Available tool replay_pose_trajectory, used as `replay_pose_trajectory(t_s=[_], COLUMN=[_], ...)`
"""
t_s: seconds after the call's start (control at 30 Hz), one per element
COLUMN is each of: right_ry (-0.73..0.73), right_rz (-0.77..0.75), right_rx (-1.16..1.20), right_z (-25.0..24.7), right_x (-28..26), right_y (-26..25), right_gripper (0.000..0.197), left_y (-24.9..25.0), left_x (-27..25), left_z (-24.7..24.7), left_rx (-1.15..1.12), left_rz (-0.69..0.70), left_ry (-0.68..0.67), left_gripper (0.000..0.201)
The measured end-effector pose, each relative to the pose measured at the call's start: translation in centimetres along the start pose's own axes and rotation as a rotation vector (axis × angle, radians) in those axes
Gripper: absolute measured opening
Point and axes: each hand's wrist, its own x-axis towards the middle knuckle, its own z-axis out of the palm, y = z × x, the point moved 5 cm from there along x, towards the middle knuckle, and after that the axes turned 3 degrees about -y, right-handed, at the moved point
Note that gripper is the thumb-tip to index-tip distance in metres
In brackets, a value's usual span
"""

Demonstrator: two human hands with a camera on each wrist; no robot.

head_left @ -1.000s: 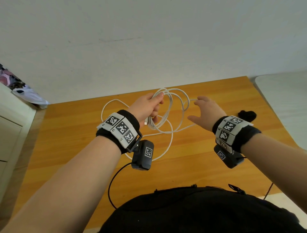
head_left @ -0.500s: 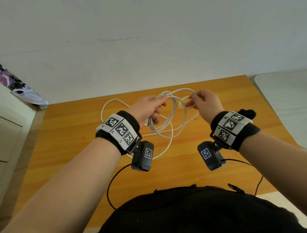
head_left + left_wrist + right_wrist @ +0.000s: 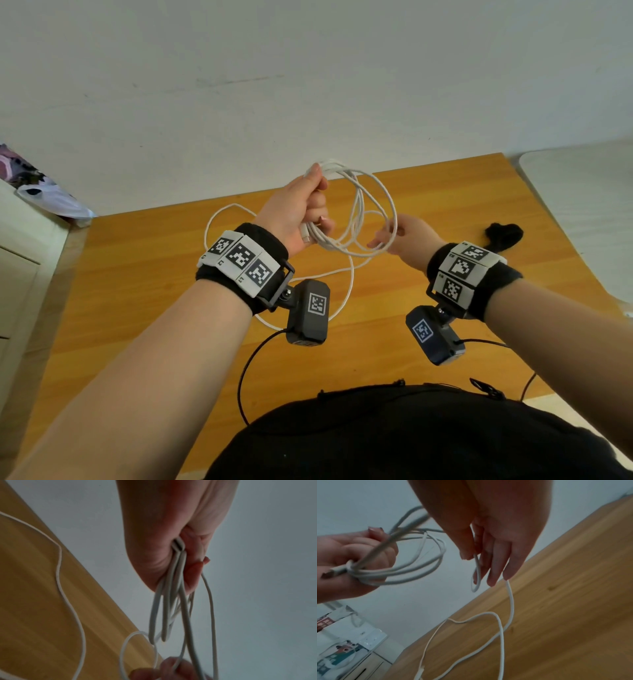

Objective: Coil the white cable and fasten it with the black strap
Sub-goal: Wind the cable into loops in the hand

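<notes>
White cable (image 3: 359,219) held raised above wooden table (image 3: 137,291), several loops gathered in left hand (image 3: 298,212), fingers curled round bundle (plug end sticks out below fist). One strand pinched between thumb and fingers of right hand (image 3: 404,236), at 3 o'clock of coil. Loose tail trails on table toward 7 o'clock. Black strap (image 3: 503,234) lies on table at 3 o'clock, untouched.

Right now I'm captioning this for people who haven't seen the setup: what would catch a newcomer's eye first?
First, the white cable, gathered in loops above the wooden table, with loose slack trailing on the wood. The left hand grips the bundled loops and a connector end, while the right hand pinches a strand beside it. The black strap lies untouched by the table's right edge.
</notes>
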Motion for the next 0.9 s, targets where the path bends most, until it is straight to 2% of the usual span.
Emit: replay_pose_trajectory(t_s=[0.07,0.13,0.33,0.47,0.67,0.8,0.9], right_ry=[-0.050,-0.045,0.189,0.268,0.239,0.210,0.206], right_rz=[-0.004,-0.005,-0.005,-0.015,0.089,0.061,0.074], right_rx=[0.012,0.067,0.366,0.367,0.566,0.347,0.187], right_z=[0.8,1.2,-0.5,-1.6,-1.2,-0.8,-0.6], right_x=[-0.4,-0.6,0.0,-0.2,0.1,0.2,0.2], right_y=[0.2,0.4,0.2,-0.2,-0.4,-0.7,-0.4], right_gripper=[0.010,0.023,0.004,0.015,0.022,0.022,0.009], left_y=[0.6,0.9,0.4,0.1,-0.4,-0.7,-0.6], left_x=[0.0,0.0,-0.2,-0.3,-0.3,-0.4,-0.4], left_z=[-0.3,-0.5,-0.8,-0.8,-0.4,-0.1,0.1], left_rx=[-0.078,-0.094,-0.020,0.016,0.057,0.024,-0.039], left_rz=[0.007,0.010,-0.019,-0.032,-0.050,-0.059,-0.061], left_ry=[0.005,0.012,0.036,0.035,0.000,-0.038,-0.046], left_gripper=[0.034,0.034,0.034,0.030,0.026,0.030,0.030])
